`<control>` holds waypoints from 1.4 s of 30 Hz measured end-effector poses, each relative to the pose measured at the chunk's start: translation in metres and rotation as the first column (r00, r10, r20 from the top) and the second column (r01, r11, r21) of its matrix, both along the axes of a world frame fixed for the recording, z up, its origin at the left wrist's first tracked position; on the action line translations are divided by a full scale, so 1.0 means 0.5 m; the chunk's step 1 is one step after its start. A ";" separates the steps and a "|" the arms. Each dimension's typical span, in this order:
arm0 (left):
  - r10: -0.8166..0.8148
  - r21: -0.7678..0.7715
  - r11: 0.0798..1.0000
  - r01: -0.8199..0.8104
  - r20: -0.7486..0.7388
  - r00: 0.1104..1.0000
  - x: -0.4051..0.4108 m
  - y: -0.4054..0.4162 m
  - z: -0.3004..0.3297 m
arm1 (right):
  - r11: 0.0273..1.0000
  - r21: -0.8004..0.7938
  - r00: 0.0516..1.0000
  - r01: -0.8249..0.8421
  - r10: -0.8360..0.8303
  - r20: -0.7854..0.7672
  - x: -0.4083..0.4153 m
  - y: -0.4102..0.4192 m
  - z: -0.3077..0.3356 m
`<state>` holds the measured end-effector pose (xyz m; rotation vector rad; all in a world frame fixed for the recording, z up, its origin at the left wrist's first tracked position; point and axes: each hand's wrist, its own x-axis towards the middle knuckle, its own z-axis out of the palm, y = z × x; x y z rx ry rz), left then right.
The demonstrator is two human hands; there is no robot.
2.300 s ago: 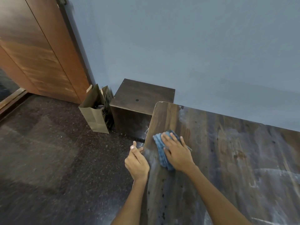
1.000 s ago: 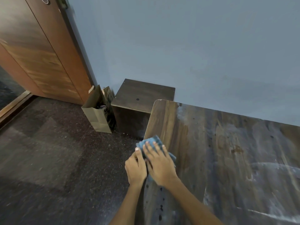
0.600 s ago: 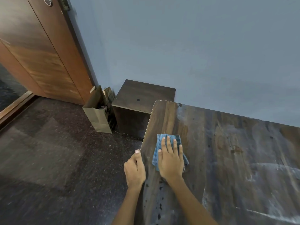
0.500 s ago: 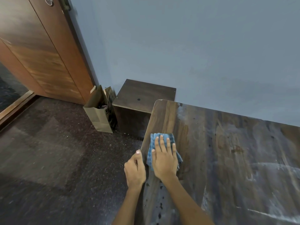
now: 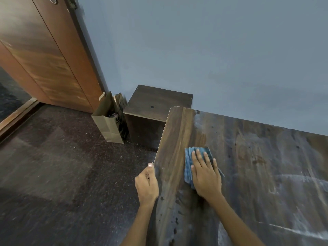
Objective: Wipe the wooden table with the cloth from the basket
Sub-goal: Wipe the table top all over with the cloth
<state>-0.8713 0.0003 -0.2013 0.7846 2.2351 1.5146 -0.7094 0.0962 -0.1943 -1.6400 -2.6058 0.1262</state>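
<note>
- right hand (image 5: 205, 176) flat, fingers straight, pressing the cloth (image 5: 189, 166) on the counter (image 5: 257, 174), near its left edge
- left hand (image 5: 146, 185) curled round that edge, thumb up
- paper bag (image 5: 109, 125) far left on the floor

Two bare forearms rising from the near edge, no sleeves, left hand (image 5: 146, 185) with short pale thumbnail, right hand (image 5: 205, 173) with short trimmed nails, no rings.
</note>
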 end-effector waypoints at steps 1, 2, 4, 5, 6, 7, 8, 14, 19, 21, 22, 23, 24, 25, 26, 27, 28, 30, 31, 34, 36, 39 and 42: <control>0.000 -0.005 1.000 0.000 -0.004 1.000 0.000 -0.002 0.001 | 0.999 -0.029 0.999 0.040 -0.040 -0.005 -0.025 0.011 0.003; -0.002 0.000 1.000 0.002 -0.002 1.000 0.000 -0.003 -0.001 | 0.996 -0.058 0.998 0.060 -0.061 -0.012 -0.057 0.015 0.006; 0.007 0.017 1.000 -0.007 0.018 1.000 0.000 -0.006 -0.001 | 0.996 -0.078 0.998 0.054 -0.057 -0.035 -0.118 -0.002 0.012; 0.015 0.025 1.000 -0.016 0.039 0.999 0.001 -0.006 0.004 | 0.999 -0.051 0.999 0.007 -0.009 -0.046 -0.142 -0.023 0.010; 0.027 0.032 0.999 -0.029 0.061 0.998 0.000 -0.007 0.001 | 0.996 -0.059 0.997 -0.063 0.060 -0.045 -0.160 -0.053 0.010; 0.045 0.036 0.998 -0.047 0.075 0.996 0.001 -0.008 0.003 | 0.988 -0.065 0.989 -0.140 0.137 -0.058 -0.169 -0.083 0.009; 0.069 0.039 0.997 -0.072 0.079 0.994 0.001 -0.012 0.003 | 0.973 -0.072 0.974 -0.219 0.214 -0.072 -0.168 -0.113 0.009; 0.095 0.064 0.992 -0.108 0.178 0.979 0.002 -0.040 0.004 | 0.890 -0.053 0.892 -0.453 0.451 -0.039 -0.052 -0.175 0.005; 0.101 0.030 0.994 -0.109 0.202 0.974 0.012 -0.065 0.010 | 0.994 -0.052 0.996 -0.094 0.093 -0.012 -0.046 -0.077 0.011; 0.111 0.017 0.993 -0.116 0.197 0.974 0.012 -0.078 0.009 | 0.994 -0.108 0.999 -0.035 0.033 -0.013 -0.094 -0.061 0.024; 0.115 0.014 0.993 -0.120 0.204 0.972 0.012 -0.082 0.008 | 0.991 -0.128 0.999 -0.039 0.037 -0.014 -0.121 -0.060 0.031; 0.120 0.010 0.992 -0.125 0.211 0.970 0.013 -0.085 0.008 | 0.990 -0.135 0.999 -0.051 0.049 -0.017 -0.145 -0.068 0.035; 0.123 0.012 0.992 -0.128 0.211 0.970 0.014 -0.087 0.007 | 0.988 -0.134 0.997 -0.074 0.071 -0.023 -0.163 -0.082 0.036; 0.128 0.014 0.991 -0.134 0.210 0.969 0.016 -0.088 0.008 | 0.987 -0.124 0.994 -0.106 0.102 -0.035 -0.175 -0.102 0.034; 0.133 0.021 0.990 -0.140 0.208 0.969 0.016 -0.090 0.007 | 0.976 -0.141 0.986 -0.166 0.161 -0.045 -0.179 -0.127 0.031; 0.136 0.018 0.990 -0.143 0.200 0.970 0.016 -0.091 0.007 | 0.961 -0.146 0.971 -0.237 0.231 -0.056 -0.174 -0.150 0.024; 0.136 0.011 0.990 -0.140 0.177 0.975 0.015 -0.093 0.008 | 0.941 -0.152 0.953 -0.302 0.298 -0.055 -0.163 -0.173 0.021; 0.119 -0.010 0.993 -0.119 0.118 0.986 0.017 -0.096 0.016 | 0.916 -0.156 0.929 -0.369 0.362 -0.076 -0.125 -0.204 0.017; 0.109 -0.016 0.994 -0.108 0.099 0.989 0.019 -0.097 0.022 | 0.910 -0.146 0.922 -0.387 0.380 -0.077 -0.104 -0.210 0.016; 0.105 -0.026 0.994 -0.103 0.114 0.988 0.020 -0.099 0.026 | 0.915 -0.080 0.918 -0.396 0.396 -0.014 -0.033 -0.189 0.006; 0.106 -0.045 0.994 -0.101 0.145 0.984 0.018 -0.099 0.020 | 0.963 -0.076 0.966 -0.259 0.260 0.007 0.010 -0.143 0.000; 0.099 -0.079 0.993 -0.087 0.167 0.981 0.023 -0.099 0.025 | 0.993 -0.116 1.000 -0.012 0.014 0.009 0.025 -0.054 0.013; 0.088 -0.111 0.992 -0.069 0.179 0.980 0.026 -0.109 0.028 | 0.976 -0.201 0.997 0.081 -0.079 0.019 -0.050 -0.005 0.029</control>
